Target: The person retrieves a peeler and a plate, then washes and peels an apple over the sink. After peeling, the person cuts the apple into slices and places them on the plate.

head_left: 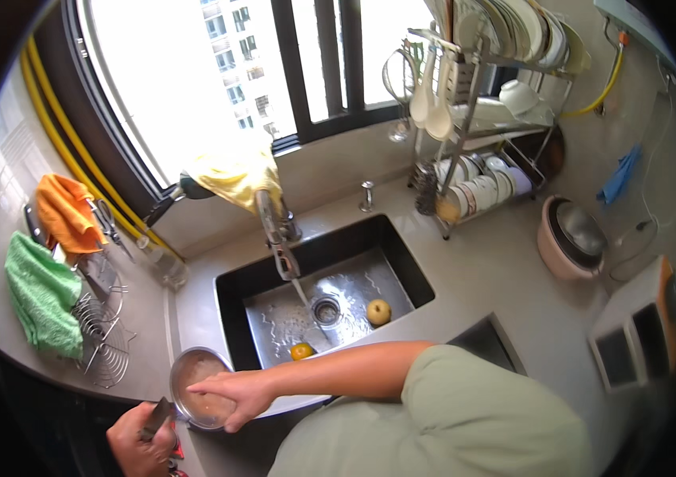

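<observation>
A round metal pot stands at the counter's front left, with pale, cloudy contents in it. My left hand is wrapped around a dark handle at the pot's lower left side. Across from the right reaches my right hand, palm down over the pot with its fingers stretched out; whether the fingertips touch the contents I cannot tell. In the sink beside the pot lie an orange-yellow fruit and a round yellowish-brown fruit. Water runs from the tap into the sink.
A yellow cloth hangs behind the tap. Left are a green cloth, an orange cloth and a wire rack. A dish rack with plates and bowls, a pink pot and a box-like container stand right.
</observation>
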Demonstrator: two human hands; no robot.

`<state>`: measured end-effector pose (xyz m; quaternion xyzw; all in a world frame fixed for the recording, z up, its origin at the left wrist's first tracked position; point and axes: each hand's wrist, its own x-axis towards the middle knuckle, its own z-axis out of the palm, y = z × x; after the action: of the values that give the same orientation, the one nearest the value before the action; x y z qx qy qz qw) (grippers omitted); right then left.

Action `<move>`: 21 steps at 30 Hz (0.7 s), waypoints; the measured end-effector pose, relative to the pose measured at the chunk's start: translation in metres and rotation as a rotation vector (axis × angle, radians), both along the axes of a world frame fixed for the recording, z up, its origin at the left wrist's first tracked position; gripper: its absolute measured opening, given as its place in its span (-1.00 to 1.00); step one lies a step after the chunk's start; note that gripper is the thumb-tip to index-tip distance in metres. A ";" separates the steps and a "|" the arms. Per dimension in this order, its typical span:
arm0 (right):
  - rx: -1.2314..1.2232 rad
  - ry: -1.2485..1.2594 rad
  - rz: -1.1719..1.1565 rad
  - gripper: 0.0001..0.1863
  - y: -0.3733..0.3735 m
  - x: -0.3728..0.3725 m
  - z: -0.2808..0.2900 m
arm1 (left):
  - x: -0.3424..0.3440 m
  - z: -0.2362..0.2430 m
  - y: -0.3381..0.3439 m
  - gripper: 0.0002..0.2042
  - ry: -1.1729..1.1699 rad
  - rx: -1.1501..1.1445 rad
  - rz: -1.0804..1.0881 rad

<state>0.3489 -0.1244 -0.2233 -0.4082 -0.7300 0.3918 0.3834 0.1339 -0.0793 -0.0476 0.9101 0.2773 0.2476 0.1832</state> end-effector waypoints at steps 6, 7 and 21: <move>-0.130 0.222 -0.327 -0.60 -0.088 0.109 -0.053 | 0.129 -0.109 -0.015 -0.71 -0.214 -0.344 -0.129; 0.058 0.148 -0.482 -0.69 -0.111 0.126 -0.069 | 0.147 -0.123 -0.021 -0.64 -0.206 -0.332 -0.158; -0.708 0.696 -0.991 -0.73 -0.274 0.282 -0.175 | 0.307 -0.341 -0.009 -0.70 -0.202 -1.495 0.433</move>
<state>0.6314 -0.3988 -0.3985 -0.6440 -0.1215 0.4929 0.5723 0.4408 -0.0884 -0.3884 0.4442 0.5235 0.1073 0.7191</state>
